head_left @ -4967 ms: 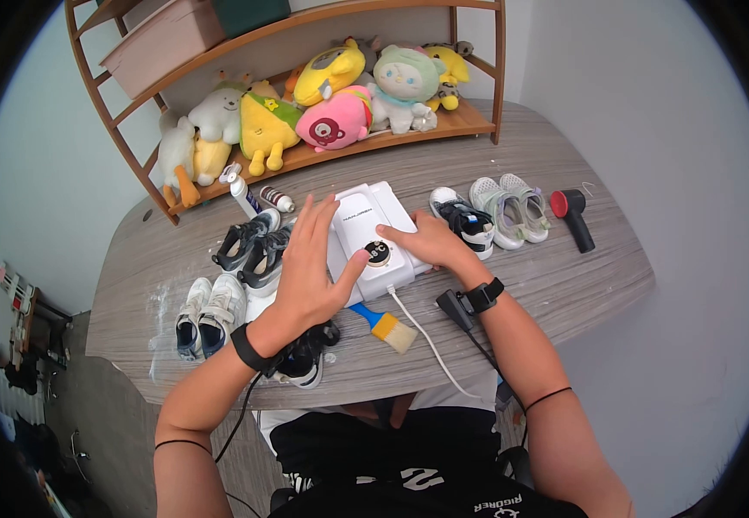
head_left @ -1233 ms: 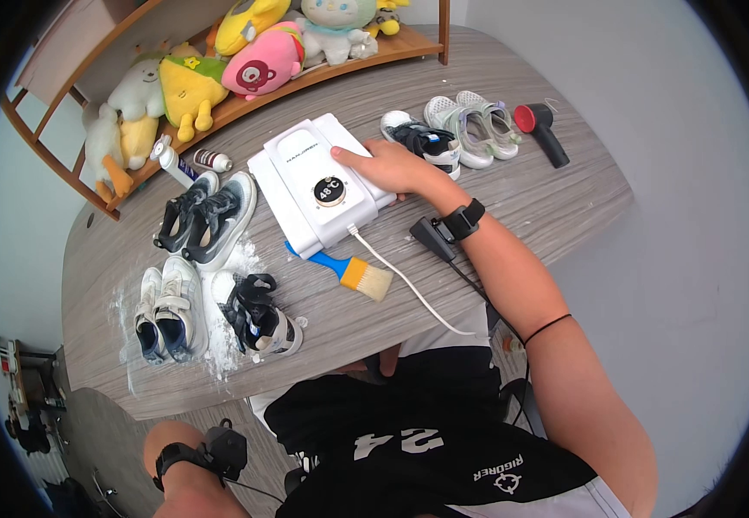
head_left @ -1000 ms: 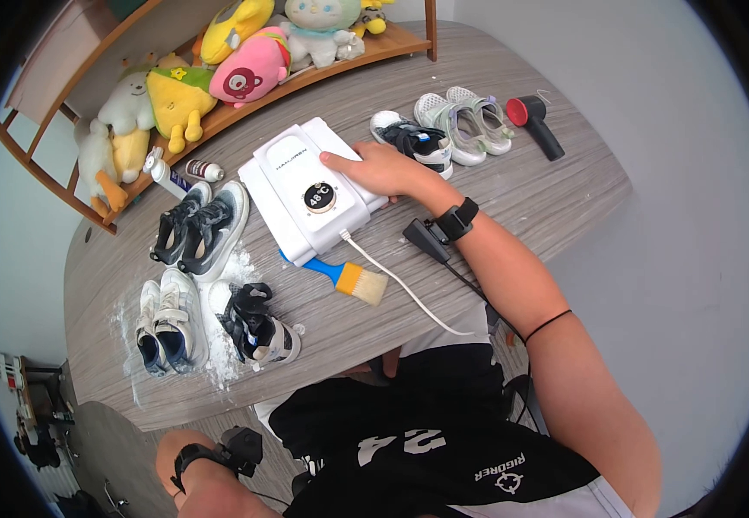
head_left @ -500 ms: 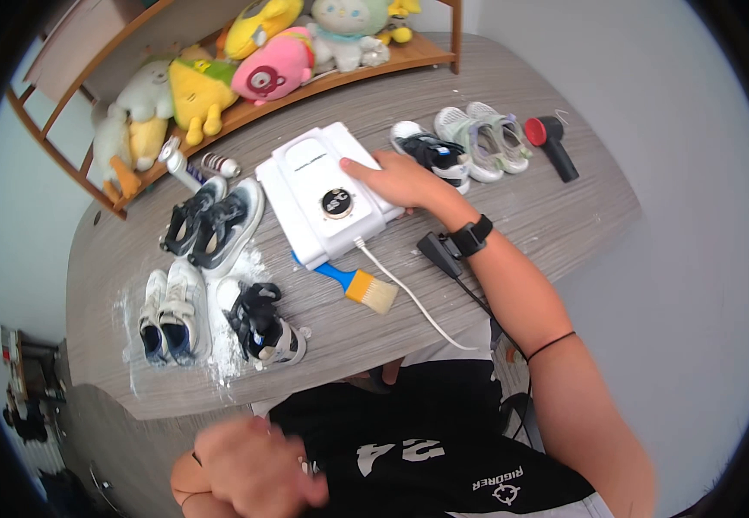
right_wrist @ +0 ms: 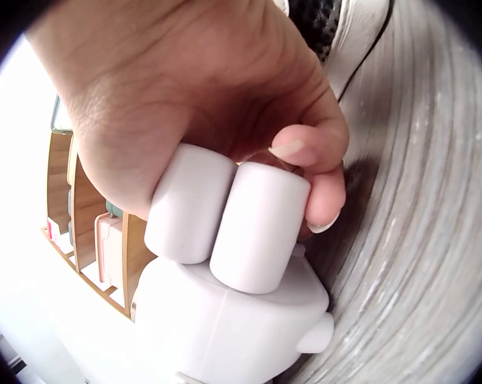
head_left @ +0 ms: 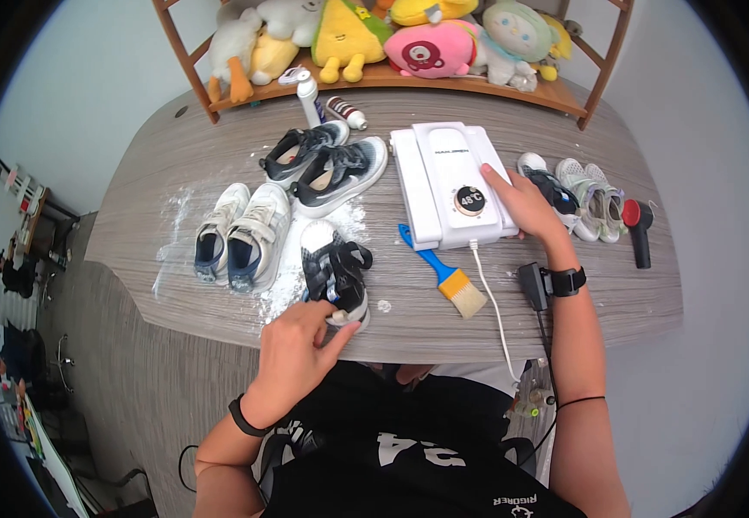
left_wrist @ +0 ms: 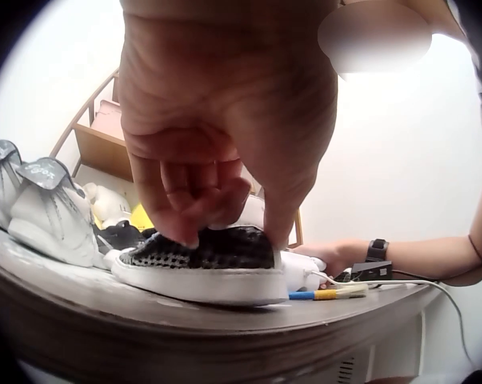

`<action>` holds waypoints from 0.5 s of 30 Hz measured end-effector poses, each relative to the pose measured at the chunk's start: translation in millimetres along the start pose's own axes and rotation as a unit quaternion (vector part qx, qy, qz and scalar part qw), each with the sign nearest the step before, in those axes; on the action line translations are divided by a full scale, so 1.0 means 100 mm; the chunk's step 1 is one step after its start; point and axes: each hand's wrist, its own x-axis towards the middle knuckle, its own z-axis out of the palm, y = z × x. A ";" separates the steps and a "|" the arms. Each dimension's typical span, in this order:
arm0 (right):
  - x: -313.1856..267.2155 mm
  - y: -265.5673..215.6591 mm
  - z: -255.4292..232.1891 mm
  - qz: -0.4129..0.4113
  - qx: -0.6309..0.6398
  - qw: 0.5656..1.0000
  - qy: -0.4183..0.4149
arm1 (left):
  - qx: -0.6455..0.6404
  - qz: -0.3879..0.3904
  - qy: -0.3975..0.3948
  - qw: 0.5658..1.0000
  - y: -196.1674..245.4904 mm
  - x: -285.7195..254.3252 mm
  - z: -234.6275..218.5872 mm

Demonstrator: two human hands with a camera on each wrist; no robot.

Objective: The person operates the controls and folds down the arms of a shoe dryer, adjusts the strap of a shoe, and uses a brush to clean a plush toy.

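Note:
In the head view, a black-and-white child's shoe (head_left: 333,263) stands near the table's front edge. My left hand (head_left: 297,356) is at its heel; in the left wrist view, fingers and thumb of the left hand (left_wrist: 225,104) pinch the shoe's (left_wrist: 193,284) upper edge from above. My right hand (head_left: 532,205) grips the right side of a white shoe dryer (head_left: 444,181), its thumb on top and its round display reading 48°C. In the right wrist view, fingers of the right hand (right_wrist: 209,88) curl under the dryer's (right_wrist: 233,328) edge, beside two stubby white cylinders.
A blue-handled brush (head_left: 448,281) and a white cord (head_left: 497,319) lie before the dryer. White shoes (head_left: 249,237), dark shoes (head_left: 340,173) and powder (head_left: 279,298) are left. More shoes (head_left: 595,203) and a handheld fan (head_left: 640,231) stand right. Bottles (head_left: 310,99) and plush toys (head_left: 435,47) are behind.
My left hand has come up from beside my lap to the black-and-white shoe's heel. The right hand stays on the shoe dryer. The head view has turned left.

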 end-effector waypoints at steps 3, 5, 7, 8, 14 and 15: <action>0.01 0.00 0.03 -0.001 0.008 1.000 0.005 | -0.013 -0.010 0.027 1.000 -0.15 -0.01 -0.05; 0.01 0.00 0.02 -0.001 0.004 1.000 0.009 | -0.049 -0.023 0.026 0.998 -0.26 -0.01 -0.04; 0.01 -0.01 0.00 0.004 0.000 1.000 -0.007 | -0.053 -0.015 0.018 0.998 -0.34 0.03 -0.03; -0.01 -0.03 0.00 0.003 0.003 1.000 -0.008 | -0.033 0.000 0.047 0.998 -0.39 0.06 0.01; 0.03 0.04 0.00 -0.021 0.004 1.000 -0.008 | 0.004 -0.010 0.105 0.994 -0.43 0.37 0.11; 0.04 0.04 0.01 -0.021 0.011 0.999 -0.021 | 0.010 -0.020 0.107 0.994 -0.43 0.44 0.14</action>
